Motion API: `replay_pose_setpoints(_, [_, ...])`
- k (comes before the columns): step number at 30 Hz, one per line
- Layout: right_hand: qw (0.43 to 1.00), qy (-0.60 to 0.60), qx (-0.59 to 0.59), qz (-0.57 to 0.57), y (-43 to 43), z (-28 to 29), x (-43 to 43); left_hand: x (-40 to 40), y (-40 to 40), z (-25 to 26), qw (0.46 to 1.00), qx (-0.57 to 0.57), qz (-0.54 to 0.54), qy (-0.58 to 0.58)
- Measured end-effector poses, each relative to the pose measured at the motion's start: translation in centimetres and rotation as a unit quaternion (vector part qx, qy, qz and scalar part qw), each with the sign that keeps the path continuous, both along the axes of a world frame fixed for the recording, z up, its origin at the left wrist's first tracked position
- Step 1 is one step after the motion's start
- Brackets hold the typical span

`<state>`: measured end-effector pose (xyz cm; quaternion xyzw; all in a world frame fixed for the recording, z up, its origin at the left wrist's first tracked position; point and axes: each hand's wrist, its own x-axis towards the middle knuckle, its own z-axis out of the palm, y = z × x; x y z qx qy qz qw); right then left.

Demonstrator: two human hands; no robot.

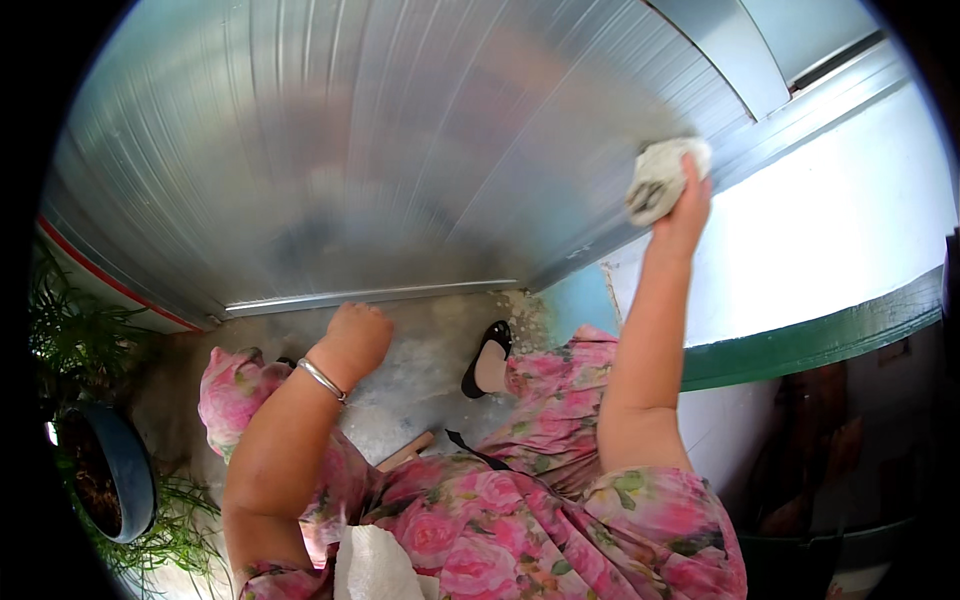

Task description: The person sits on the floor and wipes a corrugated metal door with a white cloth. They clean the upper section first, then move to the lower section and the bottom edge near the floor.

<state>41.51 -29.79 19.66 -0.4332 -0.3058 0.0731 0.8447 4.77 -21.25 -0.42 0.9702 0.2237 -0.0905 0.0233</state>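
Observation:
My right hand (686, 206) grips a bunched, pale cloth (664, 180) with dark stains, held against the right part of a ribbed, shiny metal door (420, 150) near its frame. My left hand (360, 337) is curled near the door's bottom edge, with a silver bangle (322, 380) on the wrist. Its fingers face away, and whether it holds anything cannot be told. White material (375, 566) lies at the front of the floral clothing.
A blue plant pot (124, 472) and green leafy plants (82, 337) stand at the left. A green-edged white wall (810, 225) adjoins the door at the right. A wooden piece (406, 451) shows low on the concrete floor (397, 397).

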Motion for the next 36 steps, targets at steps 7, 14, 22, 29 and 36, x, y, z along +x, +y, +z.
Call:
replay_pose_setpoints(7, [0.98, -0.134, -0.058, -0.135, 1.4, 1.5, 1.8, -0.1, 0.1, -0.3, 0.999, 0.03, 0.002, -0.015])
replay_pose_setpoints(14, [0.951, -0.052, -0.197, -0.231, 3.3, -16.3, 3.0, -0.2, -0.1, -0.1, 0.999, 0.039, -0.005, -0.015])
replay_pose_setpoints(22, [0.89, 0.374, -0.259, 0.027, 5.1, -37.3, 2.0, 0.6, -0.2, 0.8, 0.999, 0.021, -0.019, -0.015])
replay_pose_setpoints(29, [0.813, 0.483, -0.325, 0.001, 6.4, -42.5, 1.2, 0.1, -0.5, 1.6, 0.998, 0.018, -0.037, -0.052])
replay_pose_setpoints(36, [0.879, 0.424, -0.219, 0.019, 5.9, -41.1, 2.6, 0.4, -0.4, 1.8, 0.997, -0.002, -0.048, -0.067])
